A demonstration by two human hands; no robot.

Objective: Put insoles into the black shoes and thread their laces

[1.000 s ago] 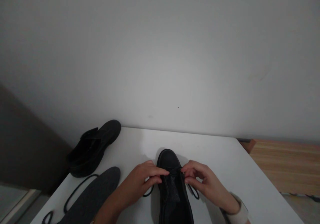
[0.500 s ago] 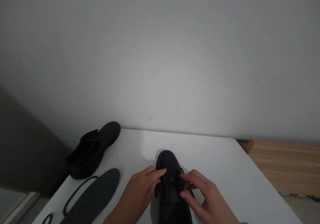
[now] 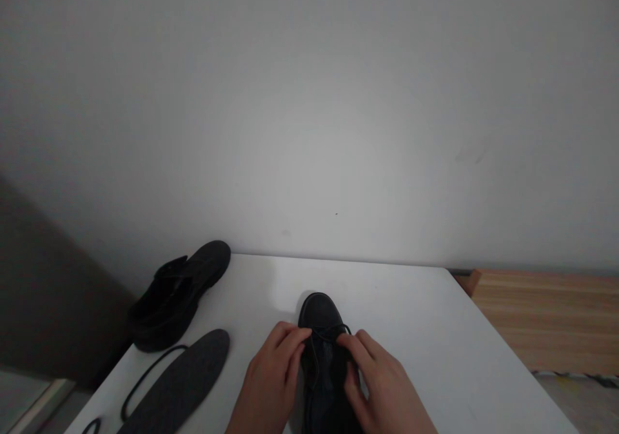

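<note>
While both hands pinch the lace [image 3: 333, 328] on the shoe [image 3: 323, 356], left hand [image 3: 271, 382] and right hand [image 3: 382, 385] fingers closed on it: pull evenly, keep shoe flat on surface [image 3: 435, 331].

Both bare hands came up from the near edge, forearms cut off by it, and met at centre. The left hand [image 3: 273, 379] lay palm down, knuckles up, its fingers [image 3: 290, 344] bent and pointing far and right, the fingertips curled inward. The right hand [image 3: 382, 389] mirrored it, palm down, fingers [image 3: 360, 350] angled far and left, thumb tucked low on the near side. The fingertips of the two hands were near each other, not touching.
</note>
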